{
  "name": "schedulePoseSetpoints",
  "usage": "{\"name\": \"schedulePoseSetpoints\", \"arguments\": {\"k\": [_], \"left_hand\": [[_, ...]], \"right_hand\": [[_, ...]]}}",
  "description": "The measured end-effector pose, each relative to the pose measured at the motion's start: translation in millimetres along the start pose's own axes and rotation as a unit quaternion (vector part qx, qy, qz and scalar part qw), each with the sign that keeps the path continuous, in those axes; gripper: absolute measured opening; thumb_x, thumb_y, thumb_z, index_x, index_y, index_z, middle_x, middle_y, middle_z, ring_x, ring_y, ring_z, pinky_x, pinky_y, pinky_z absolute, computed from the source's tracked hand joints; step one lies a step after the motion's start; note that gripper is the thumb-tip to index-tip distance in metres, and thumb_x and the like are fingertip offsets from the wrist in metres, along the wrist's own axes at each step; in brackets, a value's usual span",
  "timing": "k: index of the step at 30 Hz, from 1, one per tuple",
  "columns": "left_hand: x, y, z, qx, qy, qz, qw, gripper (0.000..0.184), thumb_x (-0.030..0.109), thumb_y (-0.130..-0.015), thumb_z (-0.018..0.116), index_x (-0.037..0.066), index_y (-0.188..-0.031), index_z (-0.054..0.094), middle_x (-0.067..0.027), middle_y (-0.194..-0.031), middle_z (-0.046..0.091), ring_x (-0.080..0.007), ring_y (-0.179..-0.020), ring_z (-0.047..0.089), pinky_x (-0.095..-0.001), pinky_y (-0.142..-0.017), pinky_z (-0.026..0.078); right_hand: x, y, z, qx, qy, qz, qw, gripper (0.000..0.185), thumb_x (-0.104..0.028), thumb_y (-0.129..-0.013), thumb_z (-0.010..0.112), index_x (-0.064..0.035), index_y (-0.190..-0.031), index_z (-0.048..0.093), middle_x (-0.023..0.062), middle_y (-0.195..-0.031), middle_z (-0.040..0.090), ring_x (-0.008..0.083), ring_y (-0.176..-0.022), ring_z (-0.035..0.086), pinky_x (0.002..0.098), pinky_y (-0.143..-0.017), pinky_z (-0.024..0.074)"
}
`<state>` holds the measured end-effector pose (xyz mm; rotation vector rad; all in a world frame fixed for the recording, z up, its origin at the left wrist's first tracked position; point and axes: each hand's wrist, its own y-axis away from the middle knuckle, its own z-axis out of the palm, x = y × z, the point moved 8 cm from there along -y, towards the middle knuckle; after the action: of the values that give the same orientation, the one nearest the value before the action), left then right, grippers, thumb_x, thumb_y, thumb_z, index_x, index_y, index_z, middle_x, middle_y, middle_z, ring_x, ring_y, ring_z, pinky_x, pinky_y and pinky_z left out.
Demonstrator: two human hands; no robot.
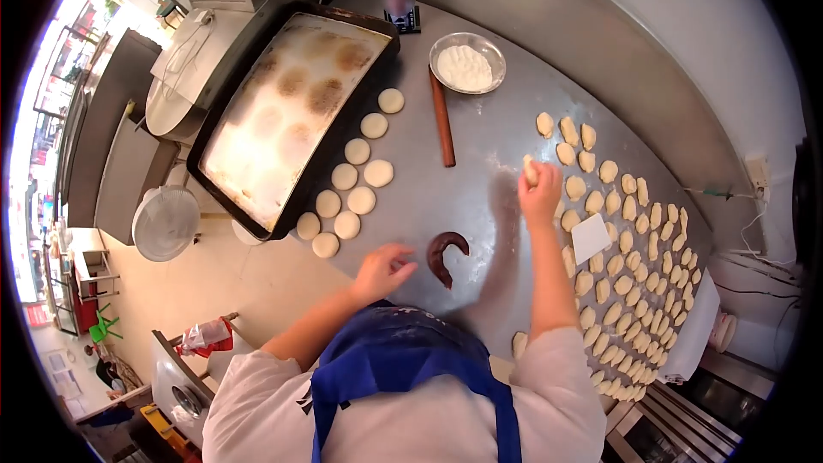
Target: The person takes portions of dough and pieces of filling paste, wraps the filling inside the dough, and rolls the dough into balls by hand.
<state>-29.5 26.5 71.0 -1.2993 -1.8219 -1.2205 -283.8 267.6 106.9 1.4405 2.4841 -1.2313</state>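
Note:
My right hand (542,195) pinches a small piece of pale dough (531,171) above the steel table, beside many more cut dough pieces (609,171). My left hand (384,273) hovers at the near table edge, fingers slightly bent and apart, holding nothing. Just right of it lies a curved, dark brown roll of paste (444,259). A wooden rolling pin (442,124) rests farther back, its far end against a metal bowl (500,56) of white flour (464,67). Several round, flat dough discs (361,200) are set out on the left.
A large dark-rimmed baking tray (199,154) with a browned, stained surface stands left of the discs. A white scraper (591,238) lies among the dough pieces on the right. A steel wall panel (591,34) borders the table's far side. A phone-like object (403,19) stands at the back.

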Motion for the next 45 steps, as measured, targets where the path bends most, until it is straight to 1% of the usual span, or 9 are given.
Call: {"name": "schedulePoseSetpoints", "arguments": {"k": [6, 10, 14, 19, 24, 29, 33, 38, 45], "left_hand": [[22.7, -33.6, 80.9, -0.043, 0.564, -0.131, 0.814, 0.041, 0.037, -0.105, 0.043, 0.003, -0.125, 0.055, -0.0063, -0.114, 0.064, -0.0193, -0.11, 0.061, -0.0357, -0.094, 0.05], [28.6, -9.9, 66.8, -0.057, 0.638, -0.201, 0.741, 0.044, 0.039, -0.106, 0.039, 0.005, -0.129, 0.052, -0.0101, -0.121, 0.061, -0.0233, -0.111, 0.061, -0.0379, -0.097, 0.049], [52.3, 11.0, 71.6, -0.192, 0.642, -0.164, 0.724, 0.035, 0.028, -0.104, 0.043, 0.003, -0.126, 0.053, -0.0105, -0.121, 0.06, -0.0239, -0.112, 0.06, -0.0389, -0.097, 0.05], [83.5, 23.7, 98.3, -0.225, 0.464, -0.148, 0.844, 0.036, 0.012, -0.1, 0.047, 0.004, -0.135, 0.048, -0.0083, -0.131, 0.056, -0.0196, -0.12, 0.055, -0.0344, -0.101, 0.047], [126.0, 40.9, 99.9, -0.292, 0.596, -0.023, 0.748, 0.04, 0.022, -0.104, 0.046, 0.008, -0.142, 0.041, -0.0059, -0.133, 0.051, -0.0167, -0.123, 0.05, -0.035, -0.104, 0.042], [128.5, 19.7, 98.6, -0.16, 0.587, -0.004, 0.794, 0.034, 0.025, -0.106, 0.042, 0.008, -0.136, 0.045, -0.0034, -0.126, 0.055, -0.015, -0.118, 0.052, -0.0333, -0.1, 0.045], [138.1, 35.0, 97.3, -0.137, 0.602, -0.056, 0.785, 0.034, 0.012, -0.102, 0.041, 0.01, -0.136, 0.047, -0.0038, -0.126, 0.055, -0.0149, -0.116, 0.054, -0.0318, -0.098, 0.047], [129.3, 38.6, 101.3, -0.224, 0.718, 0.001, 0.659, 0.036, 0.024, -0.101, 0.037, 0.009, -0.132, 0.049, -0.0062, -0.129, 0.055, -0.0201, -0.123, 0.052, -0.0333, -0.105, 0.041], [124.7, 48.4, 75.9, -0.098, 0.606, -0.076, 0.786, 0.056, 0.041, -0.105, 0.037, 0.014, -0.151, 0.021, -0.0071, -0.142, 0.043, -0.0211, -0.134, 0.041, -0.038, -0.112, 0.034]], "right_hand": [[-174.0, 84.2, -27.7, -0.153, -0.167, -0.06, 0.972, 0.027, -0.006, -0.081, 0.068, -0.0075, -0.106, 0.061, 0.0107, -0.096, 0.062, 0.0333, -0.088, 0.061, 0.0429, -0.079, 0.0491], [-207.5, 109.6, -65.6, -0.124, -0.258, -0.057, 0.956, 0.032, -0.017, -0.085, 0.065, -0.0052, -0.115, 0.06, 0.0123, -0.108, 0.063, 0.0346, -0.095, 0.061, 0.0451, -0.085, 0.0478], [-172.0, 122.1, -100.5, -0.065, -0.236, 0.01, 0.97, 0.039, -0.03, -0.084, 0.066, -0.0046, -0.114, 0.061, 0.0138, -0.117, 0.062, 0.0366, -0.109, 0.056, 0.0463, -0.093, 0.0447], [-166.8, 115.9, -96.6, -0.094, -0.283, 0.07, 0.952, 0.027, -0.02, -0.087, 0.056, -0.0012, -0.106, 0.063, 0.0156, -0.126, 0.06, 0.0357, -0.119, 0.052, 0.0456, -0.101, 0.0411], [-147.7, 117.3, -110.5, 0.05, -0.441, 0.294, 0.847, 0.023, -0.011, -0.087, 0.049, 0.0009, -0.103, 0.062, 0.0199, -0.127, 0.057, 0.0341, -0.109, 0.055, 0.0448, -0.097, 0.0446], [-203.1, 86.2, -144.1, 0.043, -0.211, -0.024, 0.976, 0.042, -0.024, -0.096, 0.041, 0.0032, -0.124, 0.056, 0.0203, -0.132, 0.055, 0.0332, -0.12, 0.053, 0.0433, -0.098, 0.0448], [-159.3, 96.5, -127.8, 0.001, -0.386, 0.196, 0.902, 0.033, -0.018, -0.091, 0.047, -0.0017, -0.113, 0.064, 0.0181, -0.128, 0.059, 0.0372, -0.117, 0.054, 0.0517, -0.107, 0.0313], [-186.3, 92.5, -123.6, -0.024, -0.159, -0.002, 0.987, 0.021, -0.018, -0.089, 0.049, -0.012, -0.092, 0.069, 0.0112, -0.125, 0.062, 0.0341, -0.116, 0.055, 0.0518, -0.105, 0.0328], [-203.5, 103.6, -112.5, -0.057, -0.13, -0.019, 0.99, 0.018, -0.02, -0.088, 0.053, -0.0115, -0.074, 0.061, 0.0051, -0.096, 0.069, 0.0272, -0.101, 0.062, 0.0492, -0.1, 0.037]]}}
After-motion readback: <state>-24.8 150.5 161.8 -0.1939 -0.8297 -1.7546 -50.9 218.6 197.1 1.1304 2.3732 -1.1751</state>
